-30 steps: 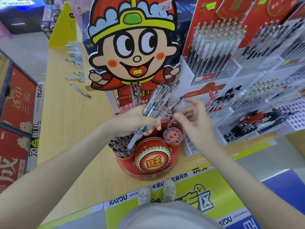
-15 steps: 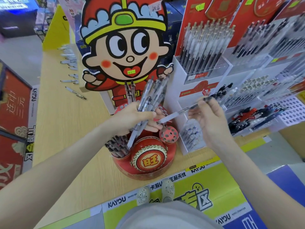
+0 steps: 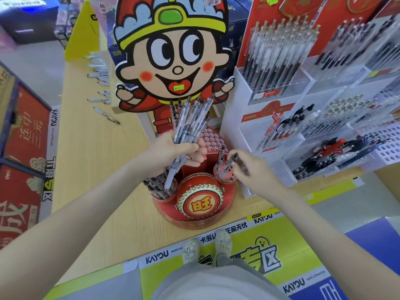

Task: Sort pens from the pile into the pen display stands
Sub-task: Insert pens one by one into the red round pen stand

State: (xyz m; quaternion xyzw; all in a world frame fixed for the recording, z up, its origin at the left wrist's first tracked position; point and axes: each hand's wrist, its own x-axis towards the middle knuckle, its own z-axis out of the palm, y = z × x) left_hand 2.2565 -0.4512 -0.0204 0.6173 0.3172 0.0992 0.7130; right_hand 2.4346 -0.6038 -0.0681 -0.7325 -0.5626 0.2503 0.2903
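Note:
My left hand grips a bundle of clear pens, fanned upward above the red drum-shaped pen stand. My right hand pinches a single pen with its tip down in the stand's small perforated red cup on the right, where another pen stands. The stand's left cup holds several dark pens. A perforated red tier rises behind my hands.
A large cartoon-character cutout stands behind the drum stand. White tiered display racks full of pens fill the right. Several loose pens lie on the wooden counter at far left. Red boxes sit at the left edge.
My right hand has brought the single pen from up near the white rack down to the small red cup. My left hand kept its bundle nearly still.

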